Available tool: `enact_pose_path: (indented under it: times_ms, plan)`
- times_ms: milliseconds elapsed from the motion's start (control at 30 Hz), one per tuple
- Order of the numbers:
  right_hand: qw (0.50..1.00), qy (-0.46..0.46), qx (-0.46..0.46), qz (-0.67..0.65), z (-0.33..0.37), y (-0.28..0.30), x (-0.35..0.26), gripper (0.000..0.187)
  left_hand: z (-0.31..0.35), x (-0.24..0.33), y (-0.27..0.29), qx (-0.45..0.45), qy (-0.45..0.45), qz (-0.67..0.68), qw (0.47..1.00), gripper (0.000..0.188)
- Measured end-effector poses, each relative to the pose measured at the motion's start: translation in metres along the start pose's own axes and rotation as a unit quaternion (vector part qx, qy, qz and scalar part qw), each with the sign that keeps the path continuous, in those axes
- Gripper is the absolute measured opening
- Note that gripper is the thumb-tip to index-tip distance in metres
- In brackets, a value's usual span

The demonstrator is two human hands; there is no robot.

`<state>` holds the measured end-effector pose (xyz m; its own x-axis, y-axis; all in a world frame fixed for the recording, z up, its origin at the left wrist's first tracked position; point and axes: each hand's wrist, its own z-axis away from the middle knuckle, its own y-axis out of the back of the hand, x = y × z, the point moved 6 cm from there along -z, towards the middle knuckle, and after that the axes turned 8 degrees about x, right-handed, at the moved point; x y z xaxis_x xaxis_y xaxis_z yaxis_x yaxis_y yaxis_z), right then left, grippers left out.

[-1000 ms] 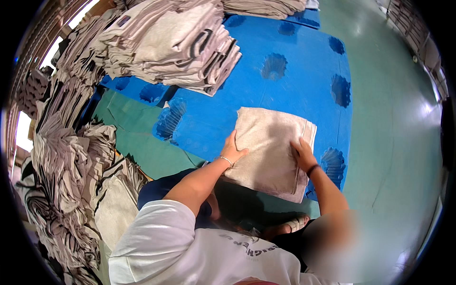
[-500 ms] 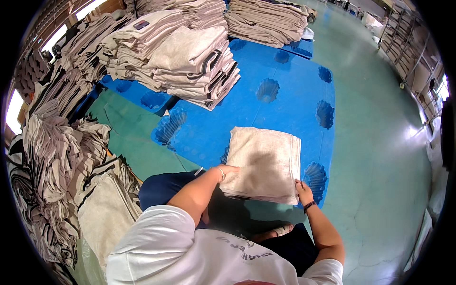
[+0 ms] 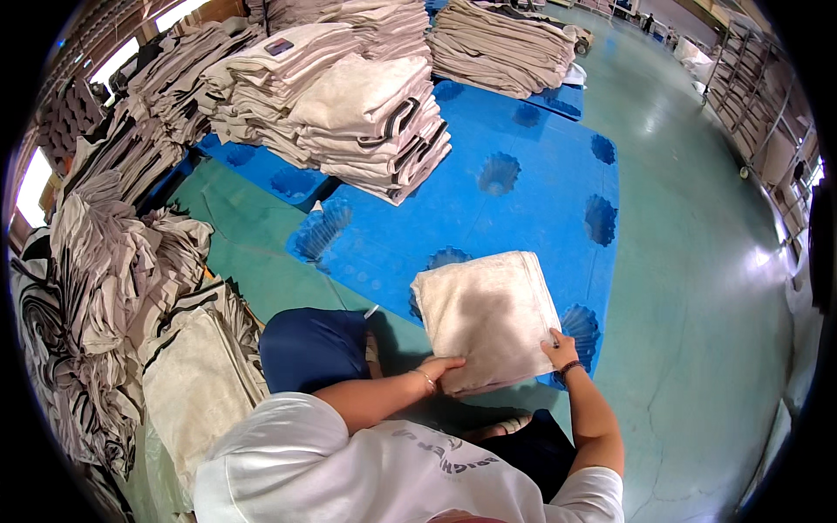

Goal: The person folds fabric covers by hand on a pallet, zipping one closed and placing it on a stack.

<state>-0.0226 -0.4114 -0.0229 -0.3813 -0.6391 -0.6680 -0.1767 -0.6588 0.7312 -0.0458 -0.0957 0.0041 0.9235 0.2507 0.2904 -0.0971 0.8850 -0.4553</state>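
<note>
My left grip (image 3: 443,371) pinches the near left corner of the folded beige cloth (image 3: 488,318), my right grip (image 3: 560,350) its right edge, over the near end of the blue pallet (image 3: 549,183). It looks soft, light, limp, hardly slippery; 2 opposite edges should hold best. Cloth stacks (image 3: 362,100) stand far left; green floor (image 3: 689,261) spreads right.

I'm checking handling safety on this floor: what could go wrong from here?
The left hand and right hand grip the folded cloth toward its near side, so its far edge might sag or its layers slip.

The uneven stack on the blue pallet could slump if bumped.

A cloth corner might catch in a pallet hollow.
</note>
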Motion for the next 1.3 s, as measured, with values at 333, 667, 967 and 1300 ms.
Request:
enact_pose_path:
  times_ms: [333,667,967,1300]
  plan:
    - [0.914,-0.232,-0.14,-0.301,0.025,-0.033,0.036,0.022,0.17,0.12,-0.08,-0.148,-0.096,-0.003,0.984,0.035]
    - [0.934,-0.212,-0.17,-0.232,0.043,-0.021,-0.008,0.024,0.346,0.351,-0.185,-0.346,-0.508,-0.111,0.781,0.049]
    - [0.935,-0.232,-0.179,-0.2,0.064,-0.026,-0.006,0.024,0.249,0.575,-0.106,-0.054,-0.569,0.131,0.81,0.038]
    - [0.93,-0.254,-0.175,-0.2,0.071,-0.031,0.003,0.023,0.038,0.591,0.052,0.226,-0.292,0.005,0.929,0.028]
